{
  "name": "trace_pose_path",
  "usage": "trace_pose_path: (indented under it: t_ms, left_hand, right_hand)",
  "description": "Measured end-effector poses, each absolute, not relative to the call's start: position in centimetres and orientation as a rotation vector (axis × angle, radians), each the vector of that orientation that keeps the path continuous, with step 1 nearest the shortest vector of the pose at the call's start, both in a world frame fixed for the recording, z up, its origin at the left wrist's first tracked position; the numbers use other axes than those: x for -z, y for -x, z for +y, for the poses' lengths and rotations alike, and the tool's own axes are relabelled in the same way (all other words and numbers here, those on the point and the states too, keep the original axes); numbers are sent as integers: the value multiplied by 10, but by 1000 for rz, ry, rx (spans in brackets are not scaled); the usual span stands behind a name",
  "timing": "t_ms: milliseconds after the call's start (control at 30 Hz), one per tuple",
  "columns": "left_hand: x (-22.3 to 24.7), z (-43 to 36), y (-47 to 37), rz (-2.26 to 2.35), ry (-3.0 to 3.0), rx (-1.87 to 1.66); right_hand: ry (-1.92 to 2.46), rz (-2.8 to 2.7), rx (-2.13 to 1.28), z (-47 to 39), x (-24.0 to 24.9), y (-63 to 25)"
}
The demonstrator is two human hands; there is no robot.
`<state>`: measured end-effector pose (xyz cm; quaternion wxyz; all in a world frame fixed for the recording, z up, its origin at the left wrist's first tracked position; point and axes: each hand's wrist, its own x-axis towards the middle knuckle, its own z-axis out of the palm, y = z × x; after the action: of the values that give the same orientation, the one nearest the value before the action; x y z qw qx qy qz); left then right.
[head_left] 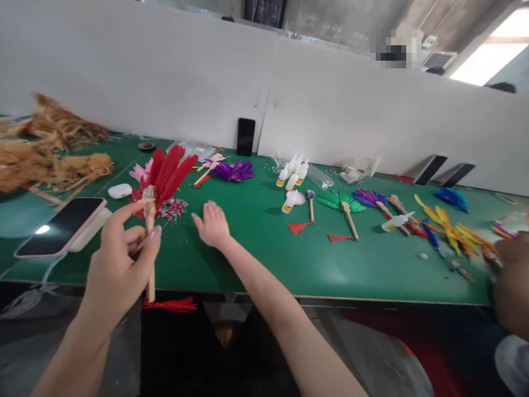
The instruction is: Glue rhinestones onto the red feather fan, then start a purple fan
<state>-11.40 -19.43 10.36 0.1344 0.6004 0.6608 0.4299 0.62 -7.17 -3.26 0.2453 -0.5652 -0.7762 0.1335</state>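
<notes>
My left hand point(124, 245) pinches a small feather fan by its wooden handle point(151, 278), closed around it near the top. Red feathers point(167, 173) spread upward from the fan, and a red tassel point(177, 305) hangs at the handle's lower end, past the table edge. My right hand point(215, 226) rests low over the green table, palm down, fingers stretched out and thumb apart, with nothing in it. Just left of it lies a pile of tiny multicoloured beads point(176, 211), partly behind the fan. Pink feathers point(142, 171) show behind the red ones.
Glue bottles point(292, 172) stand mid-table. Farther right lie a green feather fan point(349, 212) and yellow feathers point(448, 223); a co-worker's hand point(514, 248) is at the edge. Purple feathers point(234, 171) lie behind my right hand. A phone point(61, 226) and tan fibres point(58, 160) are left.
</notes>
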Motion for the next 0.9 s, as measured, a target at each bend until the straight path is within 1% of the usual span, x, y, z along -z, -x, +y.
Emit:
trace_pose_path:
  t_ms: [100, 167, 333, 400, 467, 533, 667, 733, 800, 900]
  left_hand:
    - [-106, -197, 113, 1891, -1725, -1208]
    - [-107, -199, 112, 1895, -1728, -1212]
    - [-100, -201, 114, 1870, -1750, -1212]
    - [-96, -201, 116, 1847, -1743, -1216]
    - [-93, -201, 118, 1829, -1734, -1219]
    - [-91, -201, 120, 1829, -1730, -1231]
    - [-91, -200, 118, 1836, -1714, -1241]
    - [-92, -200, 118, 1839, -1708, -1234]
    - [-93, -201, 119, 1842, -1713, -1239]
    - [-95, -203, 126, 1851, -1720, -1285]
  right_hand:
    - [1353, -2231, -387, -84, 25, 8]
    - [1373, -2182, -362, -85, 20, -12]
    - [1823, -1781, -256, -74, 23, -105]
    - [1929, -1686, -248, -69, 29, -124]
    - [1940, -1698, -274, -64, 34, -120]
    - [1867, -1803, -333, -62, 36, -94]
    - [1592, -2079, -500, -63, 28, -21]
    - [1466, -2161, -576, -64, 19, -1]
    - [1415, -2165, -626, -65, 7, -3]
    - [1386, -2109, -657, -75, -10, -38]
